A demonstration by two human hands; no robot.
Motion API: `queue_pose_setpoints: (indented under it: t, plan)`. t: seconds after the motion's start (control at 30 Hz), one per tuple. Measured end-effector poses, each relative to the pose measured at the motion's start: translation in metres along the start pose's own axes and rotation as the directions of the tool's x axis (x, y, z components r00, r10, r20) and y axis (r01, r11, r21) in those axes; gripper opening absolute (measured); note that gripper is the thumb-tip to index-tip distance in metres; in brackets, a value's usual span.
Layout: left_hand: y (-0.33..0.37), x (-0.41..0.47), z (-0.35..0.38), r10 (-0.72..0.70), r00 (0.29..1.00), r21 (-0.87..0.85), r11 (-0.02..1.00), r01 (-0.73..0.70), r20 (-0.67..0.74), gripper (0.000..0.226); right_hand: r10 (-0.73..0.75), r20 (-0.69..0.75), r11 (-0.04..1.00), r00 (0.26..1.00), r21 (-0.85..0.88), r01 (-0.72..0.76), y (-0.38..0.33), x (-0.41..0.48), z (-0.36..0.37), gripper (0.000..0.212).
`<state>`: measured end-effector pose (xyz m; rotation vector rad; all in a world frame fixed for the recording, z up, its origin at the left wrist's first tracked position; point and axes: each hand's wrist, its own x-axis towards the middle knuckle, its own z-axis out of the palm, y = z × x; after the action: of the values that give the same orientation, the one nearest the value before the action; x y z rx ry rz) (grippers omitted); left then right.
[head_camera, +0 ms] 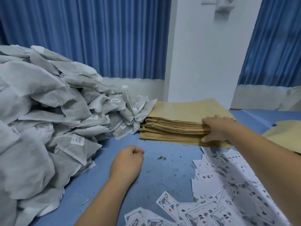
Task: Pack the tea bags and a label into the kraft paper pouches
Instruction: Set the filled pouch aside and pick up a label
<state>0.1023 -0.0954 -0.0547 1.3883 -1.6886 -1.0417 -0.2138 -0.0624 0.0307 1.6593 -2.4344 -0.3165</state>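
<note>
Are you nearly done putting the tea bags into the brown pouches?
Not nearly. Done: no filled pouch shows anywhere. In hand: the right hand grips the edge of the stack of kraft pouches, likely to pick one up; the left hand rests curled on the table, holding nothing. Left: the big pile of tea bags and the scattered labels wait unpacked.

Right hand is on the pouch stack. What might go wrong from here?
The right hand grips many layers of the kraft pouch stack, so several pouches may come up rather than one. The tea bag pile leans on the stack's left edge; tugging could topple bags. Loose labels lie beneath the right forearm and may get swept aside.
</note>
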Motion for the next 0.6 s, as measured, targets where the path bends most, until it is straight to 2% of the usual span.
queue_pose_setpoints:
  t: [0.1,0.23,0.4,0.5,0.6]
  plan:
    - [0.0,-0.002,0.0,0.003,1.0,0.036,0.999,-0.003,-0.01,0.022,-0.052,-0.199,0.992,0.979,-0.121,0.028,0.0,-0.005,0.006,0.049]
    - [0.001,-0.003,0.0,0.015,1.0,0.075,0.997,-0.014,-0.01,0.022,-0.147,-0.264,0.959,0.953,-0.276,0.072,0.002,-0.018,0.005,0.027]
    - [0.002,-0.006,0.002,0.071,0.997,0.166,0.984,-0.065,-0.033,0.022,-0.173,-0.295,0.936,0.94,-0.348,0.063,-0.002,-0.042,-0.012,0.033]
    - [0.008,-0.014,0.004,0.218,0.973,0.267,0.944,-0.192,-0.072,0.021,-0.097,-0.213,0.953,0.972,-0.303,0.029,-0.016,-0.059,-0.035,0.019]
    - [0.018,-0.024,0.008,0.371,0.926,0.246,0.905,-0.346,-0.066,0.022,-0.041,-0.164,0.96,0.986,-0.281,-0.007,-0.035,-0.08,-0.062,0.029]
